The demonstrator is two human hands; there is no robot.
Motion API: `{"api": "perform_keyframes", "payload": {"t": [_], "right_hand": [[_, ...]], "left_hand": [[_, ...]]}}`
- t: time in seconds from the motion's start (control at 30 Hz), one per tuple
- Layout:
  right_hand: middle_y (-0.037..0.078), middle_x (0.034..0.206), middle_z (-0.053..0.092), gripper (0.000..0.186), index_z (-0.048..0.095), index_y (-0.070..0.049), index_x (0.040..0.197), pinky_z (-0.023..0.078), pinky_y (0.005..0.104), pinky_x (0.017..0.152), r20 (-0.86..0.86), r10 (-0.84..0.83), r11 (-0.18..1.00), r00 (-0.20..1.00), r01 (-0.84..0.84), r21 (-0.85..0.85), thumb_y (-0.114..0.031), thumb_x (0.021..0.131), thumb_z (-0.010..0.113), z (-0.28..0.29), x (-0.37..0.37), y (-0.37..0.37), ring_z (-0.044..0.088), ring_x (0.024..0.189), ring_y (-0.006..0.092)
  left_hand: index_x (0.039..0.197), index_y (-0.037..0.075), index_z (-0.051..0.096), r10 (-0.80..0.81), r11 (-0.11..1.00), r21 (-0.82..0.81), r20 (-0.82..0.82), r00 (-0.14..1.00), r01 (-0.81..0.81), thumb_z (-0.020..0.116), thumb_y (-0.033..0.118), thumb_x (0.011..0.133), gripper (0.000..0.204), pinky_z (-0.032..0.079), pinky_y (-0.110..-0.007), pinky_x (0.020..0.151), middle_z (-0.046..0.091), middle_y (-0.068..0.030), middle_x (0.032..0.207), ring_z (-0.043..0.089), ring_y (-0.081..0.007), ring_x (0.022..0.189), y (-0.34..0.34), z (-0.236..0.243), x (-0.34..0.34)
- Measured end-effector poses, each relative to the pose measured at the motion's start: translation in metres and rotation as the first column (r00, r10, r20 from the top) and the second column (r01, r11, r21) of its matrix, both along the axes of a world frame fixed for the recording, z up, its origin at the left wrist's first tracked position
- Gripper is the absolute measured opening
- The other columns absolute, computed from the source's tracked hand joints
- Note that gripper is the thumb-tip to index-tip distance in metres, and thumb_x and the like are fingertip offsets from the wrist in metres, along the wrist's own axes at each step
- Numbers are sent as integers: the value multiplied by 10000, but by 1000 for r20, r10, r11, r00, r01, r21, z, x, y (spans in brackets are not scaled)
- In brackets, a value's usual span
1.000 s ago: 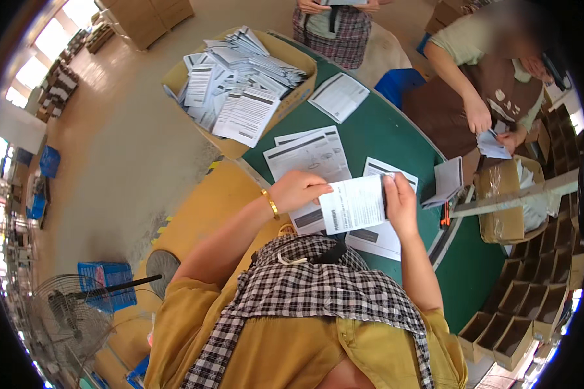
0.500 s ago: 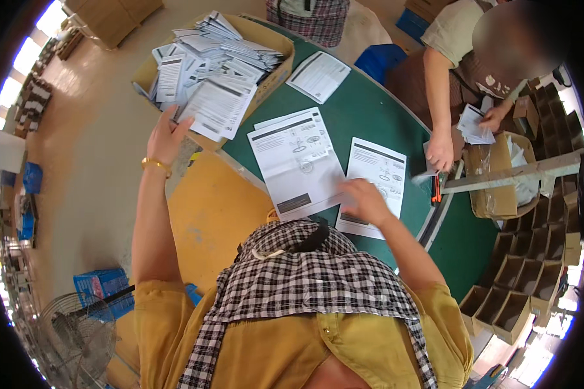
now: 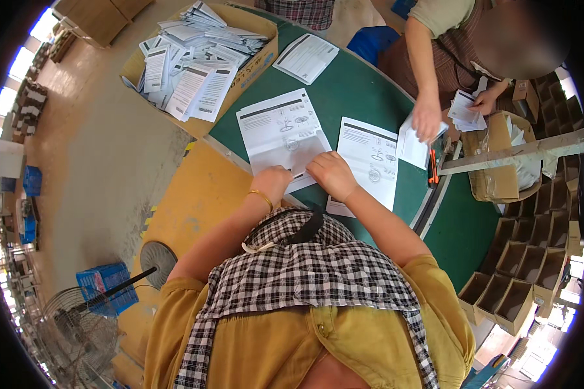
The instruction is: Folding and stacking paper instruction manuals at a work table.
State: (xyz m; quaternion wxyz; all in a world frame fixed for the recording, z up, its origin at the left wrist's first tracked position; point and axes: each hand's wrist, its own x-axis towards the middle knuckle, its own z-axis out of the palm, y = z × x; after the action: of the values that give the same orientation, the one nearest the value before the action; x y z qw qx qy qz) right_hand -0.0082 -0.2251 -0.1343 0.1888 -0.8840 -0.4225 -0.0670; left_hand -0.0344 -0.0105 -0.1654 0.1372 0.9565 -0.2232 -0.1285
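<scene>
Both my hands are at the near edge of a printed sheet (image 3: 270,123) with line drawings, which lies on other sheets on the green table. My left hand (image 3: 274,182) closes on the sheet's near left part, fingers curled. Close beside it, my right hand (image 3: 333,176) grips the near right corner with its fingers bent together. The near part of the paper curls up and looks shaded between the hands. To the right lies a second pile of printed sheets (image 3: 368,149). A cardboard box (image 3: 266,58) at the far left holds many folded leaflets (image 3: 191,91).
A folded sheet pile (image 3: 305,58) lies on the far side of the green table (image 3: 363,84). Across from me, a co-worker's hand (image 3: 427,118) presses on papers beside an orange cutter (image 3: 433,170). Divided cardboard bins (image 3: 512,305) stand right; a fan (image 3: 78,330) stands lower left.
My left hand has left the leaflet box and come down to the sheet. My right hand has moved left and up from the right pile to the same sheet, whose near edge now curls.
</scene>
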Motion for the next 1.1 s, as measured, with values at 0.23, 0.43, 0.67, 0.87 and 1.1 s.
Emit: {"api": "perform_keyframes", "payload": {"t": [0.23,0.43,0.67,0.87,1.1], "right_hand": [[92,987,598,163,618,-79,968,424,355,851,-103,-291,894,951,308,326,-93,805,620,14,-10,-22,567,947,289],[107,1034,601,197,610,-54,1062,464,330,800,-595,-288,617,751,620,484,-121,879,581,9,-20,-34,582,939,253],[64,1111,603,450,523,6,1248,426,247,837,-967,183,438,175,866,239,-270,902,603,31,-10,-1,571,906,155],[-63,696,546,142,622,-64,867,385,222,637,-939,241,402,245,856,326,-201,900,613,59,-1,6,459,652,33],[-35,756,580,115,618,-59,974,411,203,587,-903,324,363,283,844,395,-139,892,617,99,5,-5,508,644,43]], "left_hand": [[780,29,642,223,916,-316,-103,969,-245,642,284,814,257,473,-383,675,635,-140,785,603,-293,727,-2,18,8],[813,19,652,265,812,-308,-561,785,-495,663,386,832,367,465,-316,639,630,-76,731,606,-160,699,3,54,24],[1169,-11,505,-44,104,-668,-743,668,-737,468,182,967,282,481,-248,700,602,-33,962,572,-88,811,11,100,22],[1224,13,492,256,440,-603,-626,736,-666,542,217,935,357,489,-271,773,596,-67,1069,588,-132,915,52,70,31],[1168,-4,570,7,47,-632,-774,633,-774,623,203,896,346,491,-279,820,635,-76,1021,611,-156,920,25,103,7]]}}
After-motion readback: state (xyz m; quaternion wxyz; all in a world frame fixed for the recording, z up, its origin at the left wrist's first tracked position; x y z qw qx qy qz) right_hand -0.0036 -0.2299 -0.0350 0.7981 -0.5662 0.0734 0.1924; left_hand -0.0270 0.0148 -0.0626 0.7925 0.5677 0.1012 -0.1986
